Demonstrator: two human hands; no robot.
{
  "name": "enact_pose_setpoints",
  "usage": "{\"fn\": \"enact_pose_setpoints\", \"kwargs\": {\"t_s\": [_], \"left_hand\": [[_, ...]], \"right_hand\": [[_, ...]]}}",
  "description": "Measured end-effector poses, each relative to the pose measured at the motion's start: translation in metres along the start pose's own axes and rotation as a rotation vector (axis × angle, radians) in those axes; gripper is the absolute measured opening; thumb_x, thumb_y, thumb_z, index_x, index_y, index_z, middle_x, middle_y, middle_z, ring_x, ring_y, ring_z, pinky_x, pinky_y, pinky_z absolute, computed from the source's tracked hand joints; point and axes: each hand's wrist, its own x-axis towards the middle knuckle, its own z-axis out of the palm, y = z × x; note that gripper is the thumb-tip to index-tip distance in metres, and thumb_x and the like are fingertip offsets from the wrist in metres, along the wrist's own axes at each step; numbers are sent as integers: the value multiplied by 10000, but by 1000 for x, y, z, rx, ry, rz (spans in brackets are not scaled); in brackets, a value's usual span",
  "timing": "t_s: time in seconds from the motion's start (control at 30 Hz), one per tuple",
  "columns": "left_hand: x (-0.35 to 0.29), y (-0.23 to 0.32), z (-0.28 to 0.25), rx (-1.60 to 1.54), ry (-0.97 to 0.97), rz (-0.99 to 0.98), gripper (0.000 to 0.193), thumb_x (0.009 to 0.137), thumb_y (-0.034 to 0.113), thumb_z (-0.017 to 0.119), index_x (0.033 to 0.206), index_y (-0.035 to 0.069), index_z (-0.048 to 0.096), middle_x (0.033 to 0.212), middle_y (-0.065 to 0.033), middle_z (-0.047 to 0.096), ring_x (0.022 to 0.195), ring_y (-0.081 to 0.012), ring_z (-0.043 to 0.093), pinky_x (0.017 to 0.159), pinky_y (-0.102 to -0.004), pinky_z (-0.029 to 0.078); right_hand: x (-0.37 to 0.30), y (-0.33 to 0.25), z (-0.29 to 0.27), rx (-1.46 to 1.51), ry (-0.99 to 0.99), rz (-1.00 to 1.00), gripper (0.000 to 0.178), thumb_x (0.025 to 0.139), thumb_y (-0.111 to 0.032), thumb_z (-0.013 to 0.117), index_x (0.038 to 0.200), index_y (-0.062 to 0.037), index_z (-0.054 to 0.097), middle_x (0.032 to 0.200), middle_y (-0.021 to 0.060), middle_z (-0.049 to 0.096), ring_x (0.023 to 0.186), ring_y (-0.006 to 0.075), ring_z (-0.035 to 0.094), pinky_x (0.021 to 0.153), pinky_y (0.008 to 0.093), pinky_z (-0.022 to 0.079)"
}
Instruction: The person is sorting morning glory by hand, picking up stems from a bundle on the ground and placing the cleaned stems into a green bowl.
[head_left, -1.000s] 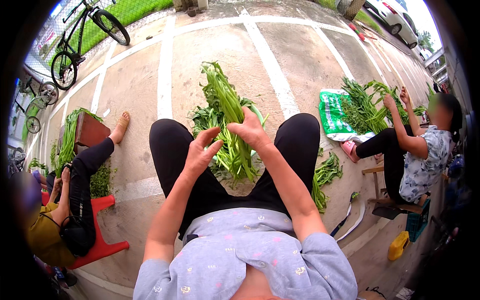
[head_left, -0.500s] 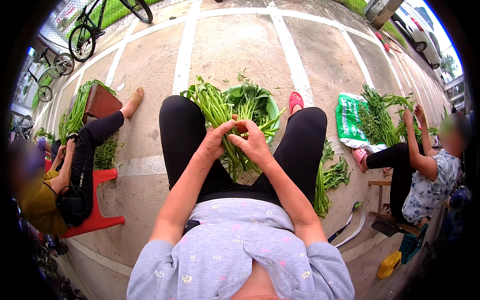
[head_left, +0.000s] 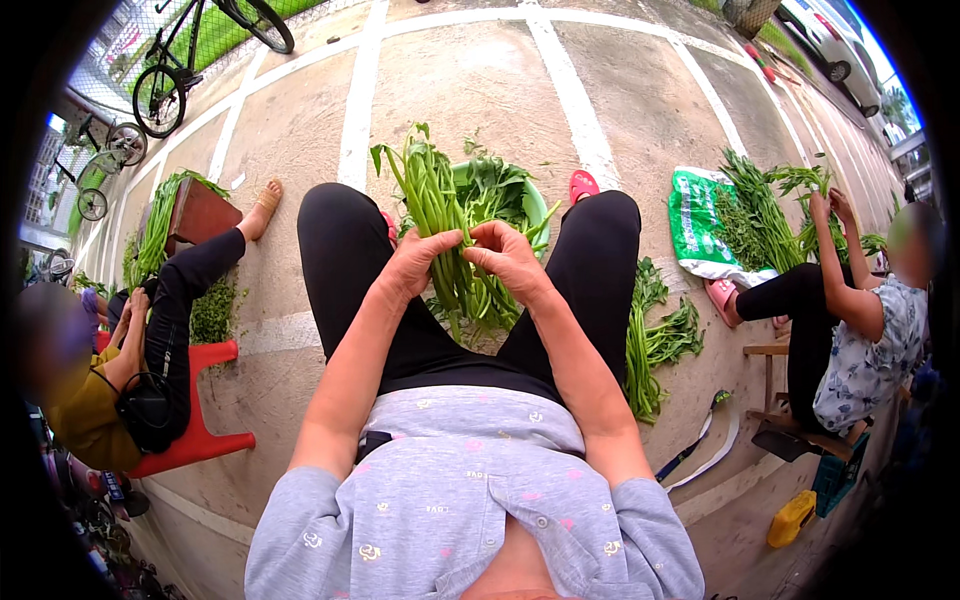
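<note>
My left hand (head_left: 411,264) is closed around a bunch of long green leafy stems (head_left: 428,190), held upright between my knees. Close beside it, my right hand (head_left: 508,261) has its thumb and fingers pinched together at the stems, near my left fingertips. Just what the right fingertips grip is hidden. A light green basin (head_left: 541,205) stands on the ground beyond the bunch, with leafy greens (head_left: 498,192) in it. Lower stem ends hang below my hands, between my thighs.
More greens (head_left: 665,338) lie on the paving by my right leg, with a strap (head_left: 712,450) behind them. A person (head_left: 865,330) at right handles stems by a green-white sack (head_left: 697,222). At left another person (head_left: 105,390) sits on a red stool (head_left: 205,440).
The bunch stands more upright, its tops further up in view. My hands have come slightly higher and remain at the stems. My knees have shifted a little left in view.
</note>
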Motion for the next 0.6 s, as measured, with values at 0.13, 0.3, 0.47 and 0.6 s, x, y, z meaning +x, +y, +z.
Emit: {"fn": "enact_pose_setpoints", "kwargs": {"t_s": [0.13, 0.3, 0.47, 0.6], "left_hand": [[5, 0, 0, 86, 7, 8, 253, 768, 85, 667, 996, 18, 583, 889, -45, 615, 761, -137, 600, 670, -275, 505], [8, -1, -4, 141, 22, 0, 269, 766, 55, 666, 1015, 17, 572, 867, -44, 613, 723, -138, 600, 642, -280, 516], [6, 6, -9, 18, 167, 31, 304, 777, 34, 648, 1069, 32, 561, 897, -55, 612, 743, -157, 597, 651, -309, 519], [13, 3, -36, -156, 387, 67, 323, 804, 48, 625, 1119, 51, 550, 966, -78, 610, 825, -188, 580, 738, -371, 516]], "right_hand": [[3, 0, -2, -69, -10, -34, 276, 795, -136, 666, 1000, -3, 538, 836, 32, 584, 689, 81, 536, 562, 224, 437], [2, -4, 3, -81, 42, 68, 231, 856, -220, 602, 944, -26, 513, 692, -4, 490, 515, 51, 424, 436, 206, 335], [10, -7, -14, 297, 356, -4, 163, 895, -206, 525, 902, -45, 500, 609, -15, 459, 467, 76, 421, 412, 227, 351], [14, -24, -18, 618, 660, -241, 168, 889, -198, 552, 947, -69, 461, 593, -16, 433, 455, 82, 417, 402, 225, 351]]}}
